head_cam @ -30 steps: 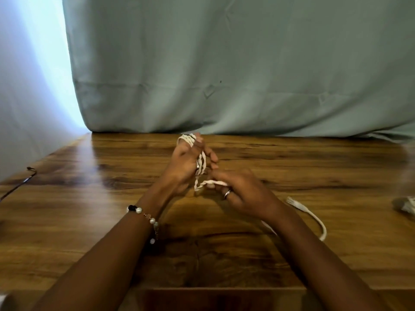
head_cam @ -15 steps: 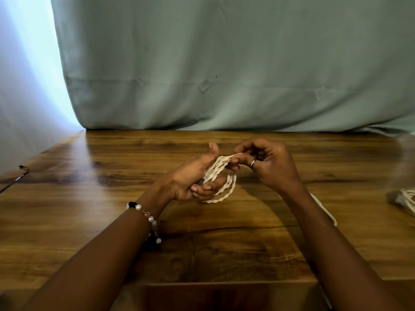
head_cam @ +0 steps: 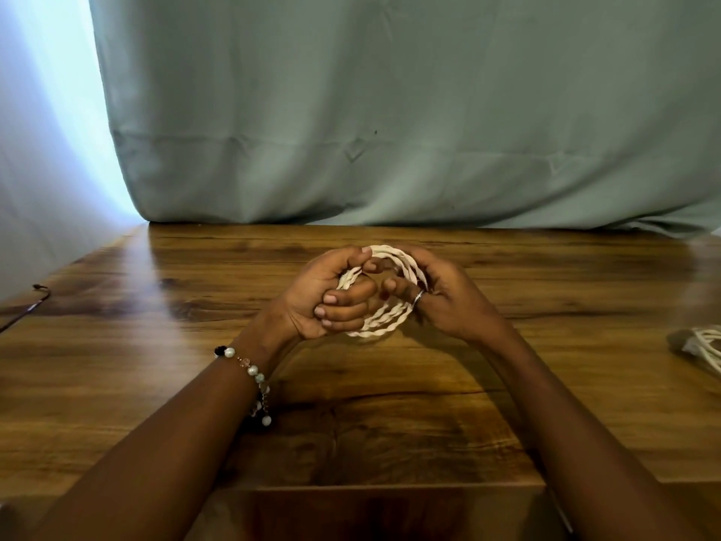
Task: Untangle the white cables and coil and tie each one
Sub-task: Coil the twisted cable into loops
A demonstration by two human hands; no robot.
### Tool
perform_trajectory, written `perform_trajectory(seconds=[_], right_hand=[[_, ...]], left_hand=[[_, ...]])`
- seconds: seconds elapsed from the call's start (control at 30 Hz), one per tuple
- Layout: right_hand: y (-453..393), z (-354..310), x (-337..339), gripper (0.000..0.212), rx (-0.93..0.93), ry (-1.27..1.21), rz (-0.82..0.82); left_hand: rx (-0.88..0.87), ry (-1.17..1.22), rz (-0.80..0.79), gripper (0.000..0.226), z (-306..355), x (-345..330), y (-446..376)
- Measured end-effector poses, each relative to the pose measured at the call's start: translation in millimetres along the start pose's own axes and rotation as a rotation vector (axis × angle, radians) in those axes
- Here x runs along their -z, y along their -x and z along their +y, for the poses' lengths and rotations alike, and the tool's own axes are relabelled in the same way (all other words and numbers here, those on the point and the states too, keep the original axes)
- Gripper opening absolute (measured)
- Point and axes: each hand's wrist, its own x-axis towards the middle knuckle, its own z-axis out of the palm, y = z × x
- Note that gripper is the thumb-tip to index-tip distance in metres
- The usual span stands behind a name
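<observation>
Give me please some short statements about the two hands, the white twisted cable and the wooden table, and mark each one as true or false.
1. Both hands hold the white twisted cable, which forms a round coil. True: the left hand and the right hand both grip it.
2. The coil lies flat on the brown wooden table and no hand touches it. False: it is held in both hands.
3. A beaded bracelet is on the left wrist. True.
4. A silver ring is on a finger of the left hand. False: it is on the right hand.
5. More white cable lies at the right edge of the table. True.
</observation>
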Motion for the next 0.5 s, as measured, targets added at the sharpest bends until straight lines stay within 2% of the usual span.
perform_trajectory(seconds=[0.1, 0.2, 0.27, 0.33, 0.43, 0.5], right_hand=[[-3.6, -0.9, 0.6, 0.018, -0.036, -0.164, 0.047], [-4.9, 1.2, 0.3, 0.015, -0.013, -0.134, 0.154], [-4.6, 4.4, -0.7, 0.013, 0.002, -0.107, 0.200], [-3.4, 4.5, -1.2, 0.022, -0.014, -0.095, 0.194], [-3.4, 2.4, 1.2, 0.054, -0.077, -0.116, 0.143], [-1.7, 0.7, 2.6, 0.052, -0.055, -0.056, 0.111]], left_hand=[[-0.043, -0.026, 0.130, 0.016, -2.9, -2.1, -4.8], [-0.105, -0.122, 0.319, 0.020, -7.4, -8.0, -14.3], [-0.127, -0.143, 0.410, 0.032, -9.7, -12.0, -19.8], [-0.148, -0.138, 0.485, 0.042, -9.5, -13.8, -20.7], [-0.182, -0.103, 0.558, 0.046, -5.7, -12.4, -15.3], [-0.222, -0.063, 0.606, 0.044, 0.3, -10.2, -10.7]])
